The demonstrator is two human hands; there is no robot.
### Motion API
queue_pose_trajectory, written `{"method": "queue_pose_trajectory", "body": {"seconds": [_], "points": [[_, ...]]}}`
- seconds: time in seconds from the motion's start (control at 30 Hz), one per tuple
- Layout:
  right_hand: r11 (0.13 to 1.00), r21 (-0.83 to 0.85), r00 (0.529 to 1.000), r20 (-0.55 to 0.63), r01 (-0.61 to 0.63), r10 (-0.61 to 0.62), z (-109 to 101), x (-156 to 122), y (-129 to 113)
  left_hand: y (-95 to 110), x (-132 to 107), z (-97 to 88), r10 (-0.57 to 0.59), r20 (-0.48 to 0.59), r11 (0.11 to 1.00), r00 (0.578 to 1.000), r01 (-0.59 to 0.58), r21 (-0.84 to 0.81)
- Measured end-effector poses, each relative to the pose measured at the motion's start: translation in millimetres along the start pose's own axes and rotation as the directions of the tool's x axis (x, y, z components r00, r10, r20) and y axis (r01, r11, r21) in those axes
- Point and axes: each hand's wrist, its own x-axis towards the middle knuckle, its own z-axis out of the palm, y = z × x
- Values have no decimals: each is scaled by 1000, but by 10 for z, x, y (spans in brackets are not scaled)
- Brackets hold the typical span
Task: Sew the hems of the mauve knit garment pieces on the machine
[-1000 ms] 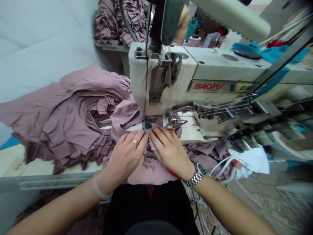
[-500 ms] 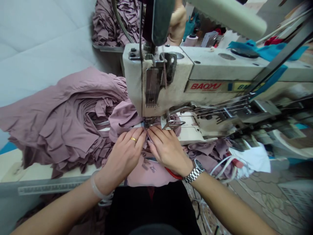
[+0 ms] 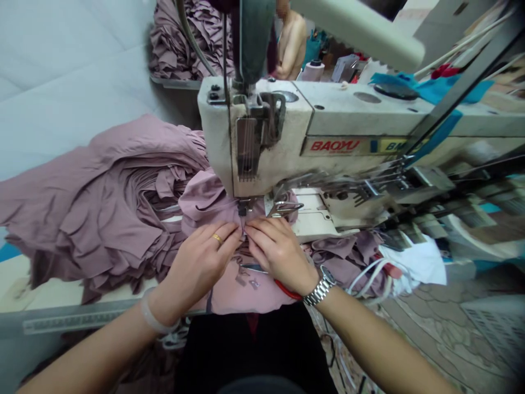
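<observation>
- Sewing table [image 3: 82, 323] at eight o'clock, mauve fabric pile [image 3: 102, 208] at nine
- Left hand [image 3: 200, 268], right hand [image 3: 279, 254]: both nearly closed, pinching mauve garment [image 3: 209, 205]
- Needle of sewing machine [image 3: 254, 142] hard to make out

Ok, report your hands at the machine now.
Left hand, right hand pressing mauve fabric just ahead of the presser foot. Mauve ruffled pile banked left.

The cloth [image 3: 110, 202] looks like soft, matt knit. The machine head [image 3: 262, 117] is worn painted metal with a slight sheen, the presser foot [image 3: 285, 208] bright steel, the watch [image 3: 322, 288] polished metal. The floor [image 3: 426, 328] seems rough stone, though blurred.
</observation>
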Motion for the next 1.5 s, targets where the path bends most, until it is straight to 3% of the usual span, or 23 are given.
{"method": "queue_pose_trajectory", "body": {"seconds": [0.17, 0.33, 0.57, 0.83, 1.07, 1.23, 1.4, 1.5], "points": [[1000, 2, 1000, 22, -15, 15, 17, 31, 27, -42, 99, -7, -10, -57, 1000, 998, 10, -1], [997, 48, 998, 30, -61, 60, 82, 75, 105, -113, 132, 21, -1, -41, 1000, 999, 0, -27], [997, -41, 998, 21, -64, 65, 96, 186, 153, -183, 87, 60, 4, -5, 998, 1000, -4, -68], [991, 64, 993, -15, -113, 115, 114, 175, 184, -159, 123, 40, -31, -16, 999, 999, 30, -36], [1000, -6, 998, 58, -4, 4, 33, 110, 127, -107, 145, 41, -37, -46, 999, 998, 36, -14], [999, -37, 997, 71, 39, -36, -3, 88, 117, -119, 161, 29, 5, -14, 1000, 1000, -5, -2], [966, -200, 985, 71, 166, -155, 4, 62, 95, -50, 171, 37, 12, 19, 1000, 1000, -12, 7], [964, -185, 981, 84, 190, -177, -65, 50, 216, -140, 198, -20, -13, 63, 997, 998, 18, -79]]}}
